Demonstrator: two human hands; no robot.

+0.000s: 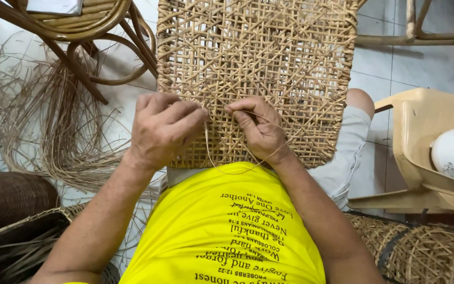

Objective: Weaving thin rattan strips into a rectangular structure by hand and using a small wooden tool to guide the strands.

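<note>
A woven cane panel (269, 47) with an open lattice pattern lies across my lap. My left hand (161, 129) rests on its lower left part, fingers curled, fingertips pressing the weave. My right hand (258, 129) sits beside it near the panel's middle and pinches a thin cane strand (211, 155). The strand loops down from the panel toward my yellow shirt and back up to my right hand. The two hands are a few centimetres apart.
Loose cane strips (53, 131) lie in a heap on the tiled floor at left, beside a rattan chair frame (90, 31). A dark woven basket (6, 197) stands lower left. A beige plastic chair (426, 147) is at right, with rolled cane webbing (426, 252) below it.
</note>
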